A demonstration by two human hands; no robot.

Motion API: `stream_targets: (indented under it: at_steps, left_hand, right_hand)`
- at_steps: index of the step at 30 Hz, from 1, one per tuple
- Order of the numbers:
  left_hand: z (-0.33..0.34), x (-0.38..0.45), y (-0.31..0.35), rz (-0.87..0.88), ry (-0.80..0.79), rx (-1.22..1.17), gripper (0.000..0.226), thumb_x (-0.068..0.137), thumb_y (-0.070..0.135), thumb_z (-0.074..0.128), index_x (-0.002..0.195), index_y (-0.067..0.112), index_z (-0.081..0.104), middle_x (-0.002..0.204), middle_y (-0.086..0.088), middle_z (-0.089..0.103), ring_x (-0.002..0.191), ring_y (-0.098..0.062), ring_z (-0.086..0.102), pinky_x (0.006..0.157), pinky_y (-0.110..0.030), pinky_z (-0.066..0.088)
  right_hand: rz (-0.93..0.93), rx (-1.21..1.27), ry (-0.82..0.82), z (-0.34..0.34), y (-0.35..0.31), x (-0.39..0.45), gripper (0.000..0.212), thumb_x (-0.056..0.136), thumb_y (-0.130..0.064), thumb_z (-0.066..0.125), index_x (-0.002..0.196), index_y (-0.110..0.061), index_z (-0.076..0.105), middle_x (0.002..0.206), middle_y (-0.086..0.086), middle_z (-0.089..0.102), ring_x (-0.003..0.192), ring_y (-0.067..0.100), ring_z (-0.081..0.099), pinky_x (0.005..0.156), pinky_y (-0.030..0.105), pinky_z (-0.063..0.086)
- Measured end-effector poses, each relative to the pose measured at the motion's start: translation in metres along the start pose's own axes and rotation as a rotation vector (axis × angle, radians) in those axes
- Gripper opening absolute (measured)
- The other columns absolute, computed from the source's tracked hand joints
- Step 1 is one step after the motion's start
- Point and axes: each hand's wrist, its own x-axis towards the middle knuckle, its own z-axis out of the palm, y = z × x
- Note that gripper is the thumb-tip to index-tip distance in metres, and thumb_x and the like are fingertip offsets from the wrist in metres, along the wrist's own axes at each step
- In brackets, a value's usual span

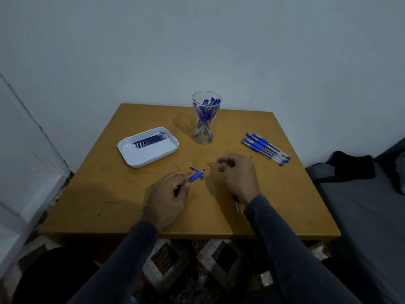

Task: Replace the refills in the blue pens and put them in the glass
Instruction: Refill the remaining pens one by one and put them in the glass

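My left hand (167,199) grips a blue pen (195,176) by its barrel, the blue rubber grip and metal tip pointing up and to the right over the table. A blue cap (194,169) lies just behind the tip. Right of the pen, my right hand (237,175) hovers with loosely curled fingers and nothing visible in them. A clear glass (205,119) holding several blue pens stands at the back middle. Several capped blue pens (265,148) lie in a row at the right. A white tray (147,148) at the left holds several dark blue refills (150,139).
The yellow-brown table (122,207) stands against a pale wall. Some pale thin sticks (239,207), perhaps used refills, peek out from under my right wrist. A grey bed with a black cloth (350,166) sits close on the right. Patterned floor shows below the front edge.
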Motion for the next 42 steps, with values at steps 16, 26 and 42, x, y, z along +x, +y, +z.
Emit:
stream_targets:
  at_steps: [16, 26, 42]
  left_hand:
    - [0.000, 0.000, -0.003, 0.007, 0.019, -0.018, 0.033, 0.098, 0.016, 0.062, 0.130, 0.023, 0.067, 0.089, 0.014, 0.063, 0.083, -0.003, 0.057, 0.068, -0.007, 0.041]
    - [0.000, 0.000, 0.000, 0.018, 0.023, -0.009, 0.033, 0.098, 0.015, 0.061, 0.129, 0.024, 0.067, 0.089, 0.022, 0.059, 0.084, 0.002, 0.056, 0.069, -0.004, 0.038]
    - [0.002, 0.000, -0.004, 0.035, 0.020, -0.006, 0.034, 0.097, 0.015, 0.063, 0.129, 0.028, 0.066, 0.088, 0.016, 0.063, 0.081, -0.004, 0.056, 0.068, -0.018, 0.046]
  right_hand:
    - [-0.387, -0.720, -0.380, 0.014, -0.021, 0.035, 0.027, 0.101, -0.014, 0.058, 0.125, -0.019, 0.068, 0.119, 0.003, 0.059, 0.109, 0.018, 0.056, 0.092, 0.029, 0.049]
    - [-0.134, 0.201, -0.246, -0.012, -0.011, 0.014, 0.011, 0.100, -0.004, 0.060, 0.100, -0.009, 0.070, 0.083, 0.003, 0.072, 0.057, 0.012, 0.052, 0.049, 0.022, 0.043]
    - [-0.136, 0.282, -0.399, -0.019, -0.003, 0.004, 0.010, 0.100, -0.001, 0.060, 0.102, -0.003, 0.069, 0.089, 0.013, 0.076, 0.048, 0.011, 0.048, 0.043, 0.022, 0.038]
